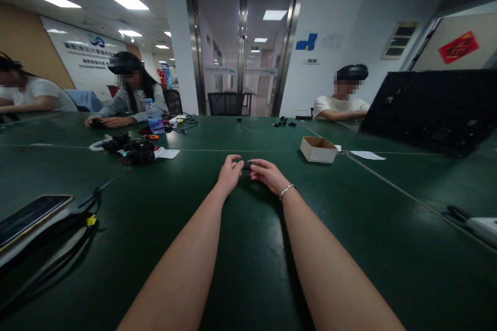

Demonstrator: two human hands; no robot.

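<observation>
Pinching a small black part [247, 166] between both hands, just above the green table [248, 248], mid-table ahead of the wearer. Left hand [230, 173] grips its left end, fingers curled over; right hand [268, 174] grips the right end, thumb and fingers closed on it. Part mostly hidden by fingertips; shape cannot be told. Silver bracelet [287, 191] on the right wrist. Both forearms stretched out over the table.

Open cardboard box [318, 149] near, to the right and beyond the hands; white paper [367, 155] just past it. Black laptop [430, 106], lid open, at far right. Pile of black parts [132, 149] well to the left, on white paper. Water bottle [155, 116] behind that pile. Phone [33, 213] at the left near edge, with black cables [83, 207] beside it. White block [485, 227] at the right edge.

Three other people seated at the far side, hands resting on the table. Glass door [244, 51] behind.
</observation>
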